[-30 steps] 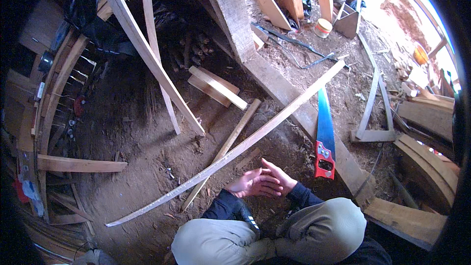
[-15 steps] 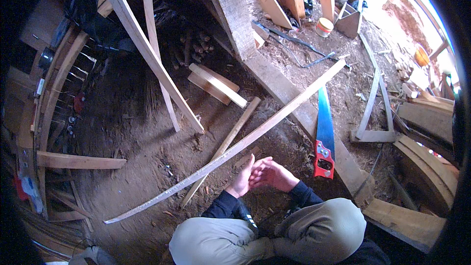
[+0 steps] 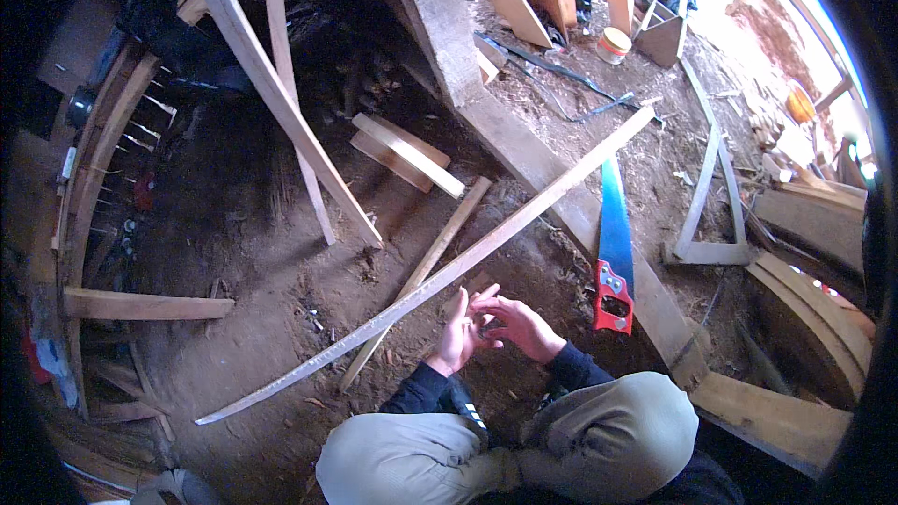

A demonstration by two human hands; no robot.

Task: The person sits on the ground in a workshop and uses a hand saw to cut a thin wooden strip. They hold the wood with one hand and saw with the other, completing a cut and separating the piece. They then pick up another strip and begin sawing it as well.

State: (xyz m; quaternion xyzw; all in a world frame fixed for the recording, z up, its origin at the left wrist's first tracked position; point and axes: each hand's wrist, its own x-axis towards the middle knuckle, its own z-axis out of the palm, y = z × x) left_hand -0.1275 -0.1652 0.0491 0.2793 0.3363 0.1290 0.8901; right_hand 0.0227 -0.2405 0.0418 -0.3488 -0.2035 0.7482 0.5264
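Above my knees, my left hand and my right hand meet in front of me, fingers touching or crossing. Both have their fingers spread, and no object shows between them. Just beyond them a long thin wooden strip runs slantwise from the lower left to the upper right, over a shorter stick. To the right of my right hand lies a handsaw with a blue blade and a red handle, against a timber beam.
Two short boards lie on the dirt floor ahead. Long slats lean at the upper left. A wooden triangle frame and curved timbers stand right. A small round tub sits far back.
My hands have loosened from being closer together, with the fingers now more apart. The view has shifted slightly; the saw and wood lie as before.
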